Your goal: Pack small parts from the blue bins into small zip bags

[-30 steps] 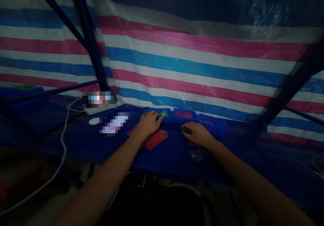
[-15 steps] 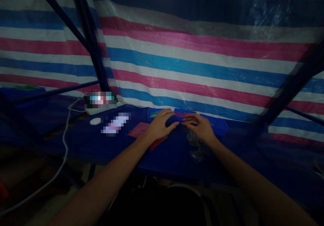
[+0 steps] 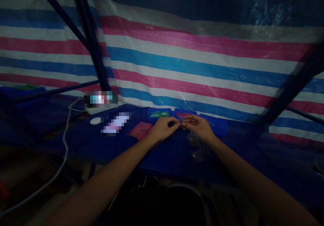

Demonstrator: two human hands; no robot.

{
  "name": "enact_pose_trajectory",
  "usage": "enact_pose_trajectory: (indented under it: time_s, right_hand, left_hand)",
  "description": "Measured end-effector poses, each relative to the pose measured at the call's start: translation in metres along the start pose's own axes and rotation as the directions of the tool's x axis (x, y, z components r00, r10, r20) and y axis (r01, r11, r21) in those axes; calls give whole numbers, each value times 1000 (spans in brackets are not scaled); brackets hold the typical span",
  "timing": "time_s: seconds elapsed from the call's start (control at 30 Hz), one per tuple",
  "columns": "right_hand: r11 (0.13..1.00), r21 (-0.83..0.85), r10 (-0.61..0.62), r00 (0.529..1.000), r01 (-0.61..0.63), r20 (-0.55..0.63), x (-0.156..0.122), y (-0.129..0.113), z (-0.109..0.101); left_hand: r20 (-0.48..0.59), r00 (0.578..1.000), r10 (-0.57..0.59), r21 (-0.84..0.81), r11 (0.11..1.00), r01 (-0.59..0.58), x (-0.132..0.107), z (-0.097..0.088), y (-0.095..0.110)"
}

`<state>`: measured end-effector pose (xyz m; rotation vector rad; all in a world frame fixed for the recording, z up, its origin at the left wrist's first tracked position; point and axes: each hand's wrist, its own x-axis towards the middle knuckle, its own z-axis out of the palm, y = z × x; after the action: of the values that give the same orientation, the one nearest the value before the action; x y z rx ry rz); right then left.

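My left hand (image 3: pixel 164 128) and my right hand (image 3: pixel 199 126) meet fingertip to fingertip over the blue table (image 3: pixel 162 160). Between them shows a small, clear, bluish plastic piece (image 3: pixel 180 118), pinched by both; it looks like the edge of a bag, but its kind is hard to make out. Red plastic bags (image 3: pixel 141 130) lie flat beside my left wrist, partly under the forearm. Below my right hand, small clear packets (image 3: pixel 198 155) with dark contents rest on the table.
Behind the hands stand blue bins: one with green packets (image 3: pixel 160 114), one with red contents (image 3: pixel 183 114), and one at right (image 3: pixel 219 127). A blurred-out phone-like screen (image 3: pixel 115 123), a white disc (image 3: pixel 95 121) and a white power strip (image 3: pixel 101 109) lie left. A striped sheet (image 3: pixel 189 67) hangs behind.
Both hands have come together, and the fingers, apart before, now pinch the small clear plastic piece. The left hand has lowered slightly, uncovering the bin with green packets.
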<state>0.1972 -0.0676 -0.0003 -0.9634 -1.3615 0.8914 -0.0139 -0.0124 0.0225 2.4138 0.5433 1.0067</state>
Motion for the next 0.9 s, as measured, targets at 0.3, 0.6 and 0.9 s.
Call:
enact_pose_trajectory:
  time_s: [0.3,0.6,0.9]
  right_hand:
    - [1000,-4,8,998,-8,67,-1,-2,-1]
    - [998,54,5,997,-9,71,-1,5,2]
    - [997,-68,-36,994,43,101,-4,4,13]
  left_hand:
    - [6,1000,-5,-45,999,5,-1,4,1]
    - [9,998,-67,-47,997,68,-2,6,-1]
    - [-1,998,-67,68,995,67,-3,10,2]
